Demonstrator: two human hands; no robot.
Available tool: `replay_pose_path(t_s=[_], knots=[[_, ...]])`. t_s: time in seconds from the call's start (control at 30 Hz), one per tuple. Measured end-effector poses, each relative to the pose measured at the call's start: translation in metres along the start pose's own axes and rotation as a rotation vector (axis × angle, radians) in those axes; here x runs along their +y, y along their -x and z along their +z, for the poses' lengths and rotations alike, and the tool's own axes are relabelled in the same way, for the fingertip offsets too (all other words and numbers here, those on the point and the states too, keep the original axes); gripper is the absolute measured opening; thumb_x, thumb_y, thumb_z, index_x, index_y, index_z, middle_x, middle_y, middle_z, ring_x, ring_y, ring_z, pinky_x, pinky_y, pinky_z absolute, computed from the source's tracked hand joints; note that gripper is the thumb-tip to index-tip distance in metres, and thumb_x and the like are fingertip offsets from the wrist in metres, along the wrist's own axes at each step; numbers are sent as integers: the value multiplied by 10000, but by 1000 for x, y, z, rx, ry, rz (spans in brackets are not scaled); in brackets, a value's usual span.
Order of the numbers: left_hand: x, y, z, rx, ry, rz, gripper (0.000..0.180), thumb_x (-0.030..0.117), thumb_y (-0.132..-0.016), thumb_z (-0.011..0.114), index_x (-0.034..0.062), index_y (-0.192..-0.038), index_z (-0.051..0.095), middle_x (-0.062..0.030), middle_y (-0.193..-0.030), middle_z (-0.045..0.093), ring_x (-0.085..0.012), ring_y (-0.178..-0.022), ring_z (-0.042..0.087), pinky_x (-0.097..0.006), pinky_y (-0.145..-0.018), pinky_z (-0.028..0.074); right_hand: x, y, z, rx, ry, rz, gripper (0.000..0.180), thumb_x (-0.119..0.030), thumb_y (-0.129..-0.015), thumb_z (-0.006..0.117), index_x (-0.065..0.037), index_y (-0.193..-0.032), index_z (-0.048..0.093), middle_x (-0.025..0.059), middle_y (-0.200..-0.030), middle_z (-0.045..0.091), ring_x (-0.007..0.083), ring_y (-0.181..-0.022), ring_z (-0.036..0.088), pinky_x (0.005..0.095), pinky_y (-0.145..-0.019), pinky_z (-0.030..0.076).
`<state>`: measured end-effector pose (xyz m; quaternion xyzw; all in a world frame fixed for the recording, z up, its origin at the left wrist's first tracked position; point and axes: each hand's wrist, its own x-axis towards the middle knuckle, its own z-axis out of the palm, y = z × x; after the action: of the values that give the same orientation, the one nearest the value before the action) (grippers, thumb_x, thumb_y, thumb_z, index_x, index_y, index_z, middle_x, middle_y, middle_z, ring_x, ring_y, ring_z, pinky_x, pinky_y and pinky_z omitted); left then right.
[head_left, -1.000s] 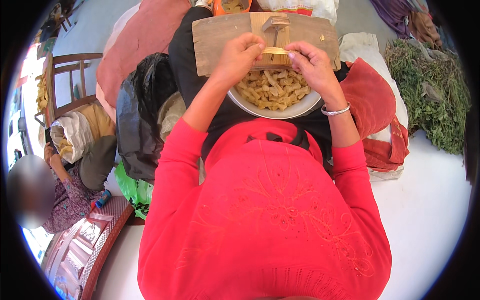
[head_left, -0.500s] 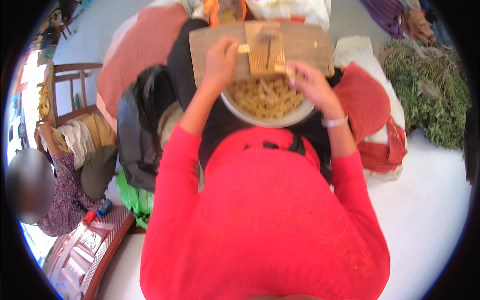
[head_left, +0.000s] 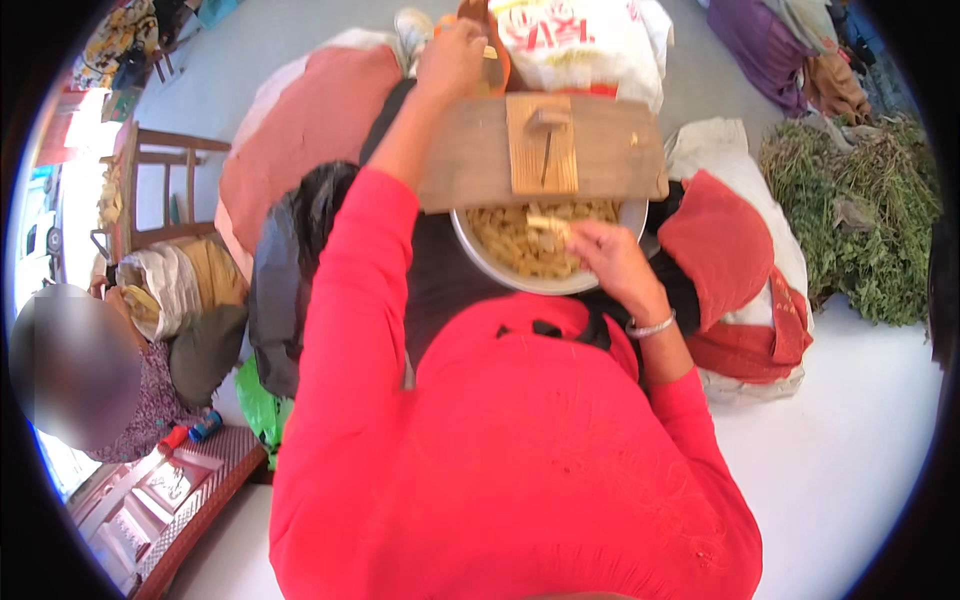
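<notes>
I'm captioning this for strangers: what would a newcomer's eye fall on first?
Probably the bright red top filling the lower middle. Above it, the right hand pinches a pale piece over a round bowl of yellowish pieces, its far side hidden by a wooden board. Toward the right, a big heap of green plants stands out too.

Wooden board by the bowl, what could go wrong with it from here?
The wooden board could shift or tip if bumped, since no hand holds it. The left hand, out beyond its far left corner, might knock it. The dark thin bar on it, if sharp, may nick skin.
</notes>
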<state>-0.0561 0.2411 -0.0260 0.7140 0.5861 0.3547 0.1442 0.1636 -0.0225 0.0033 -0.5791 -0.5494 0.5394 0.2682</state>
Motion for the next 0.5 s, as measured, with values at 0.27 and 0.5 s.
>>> replay_pose_path(t_s=[0.27,0.5], knots=[[88,136,-65,-361,265,276,285,256,-837,641,28,-1007,626,-141,-929,655,-282,-836,633,-372,-724,485,-4,-6,-6,-36,28,-89,157,-154,-906,599,-1,-918,628,-14,-662,556,64,-592,515,210,-552,436],[95,205,-66,-893,931,-182,177,146,-839,665,40,-905,539,0,-773,543,-71,-685,478,-228,-607,398,-34,10,2,-90,326,-335,185,-102,-859,594,5,-743,496,140,-614,435,267,-542,447,346,-513,377]])
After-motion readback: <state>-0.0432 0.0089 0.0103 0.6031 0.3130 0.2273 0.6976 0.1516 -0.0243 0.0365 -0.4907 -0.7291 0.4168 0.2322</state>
